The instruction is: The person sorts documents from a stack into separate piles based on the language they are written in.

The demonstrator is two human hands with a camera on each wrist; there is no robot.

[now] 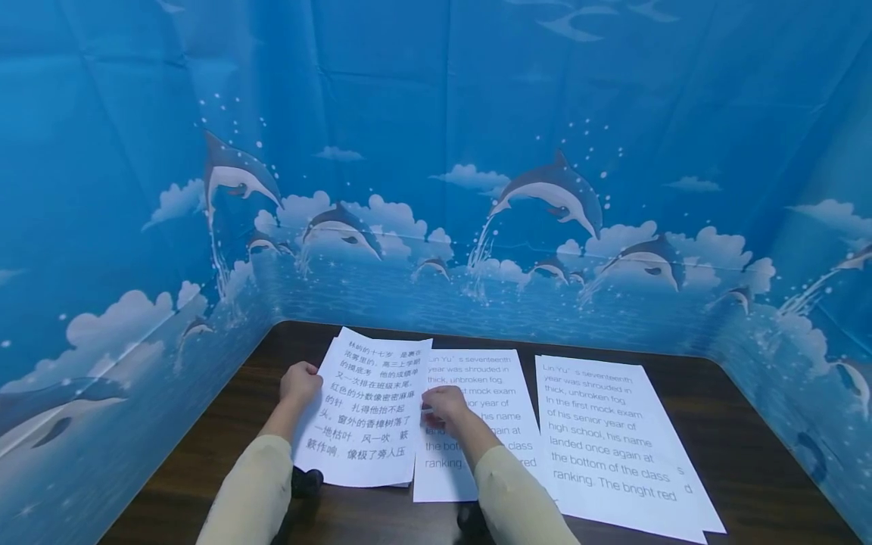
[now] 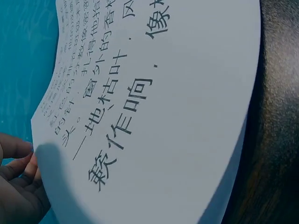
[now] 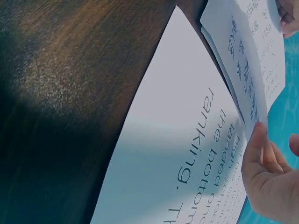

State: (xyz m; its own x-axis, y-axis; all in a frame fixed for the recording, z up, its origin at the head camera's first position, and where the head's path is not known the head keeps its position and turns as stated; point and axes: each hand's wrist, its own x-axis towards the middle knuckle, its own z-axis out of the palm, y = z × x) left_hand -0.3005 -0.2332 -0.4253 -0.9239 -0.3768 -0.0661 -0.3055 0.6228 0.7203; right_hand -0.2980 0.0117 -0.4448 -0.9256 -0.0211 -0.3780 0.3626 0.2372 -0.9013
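Printed paper sheets with Chinese text [image 1: 364,469] stand slightly raised at the left of the table, their surface bowed in the left wrist view. An edge of another sheet shows beneath the top one. My left hand [image 1: 300,384] grips their left edge, with the fingertips partly hidden behind the paper in the left wrist view. At the opposite edge, my right hand [image 1: 446,407] pinches the paper between thumb and fingers, as the right wrist view [image 3: 271,179] shows. That hand hovers over a sheet with English text [image 1: 504,363] and covers part of its lines.
Further right, overlapping English-text sheets [image 1: 613,507] lie on the dark wooden table [image 1: 722,424]. A blue curtain with dolphins [image 1: 422,113] surrounds the table's back and sides. Dark wrist-worn gear [image 1: 306,482] sits below the left hand.
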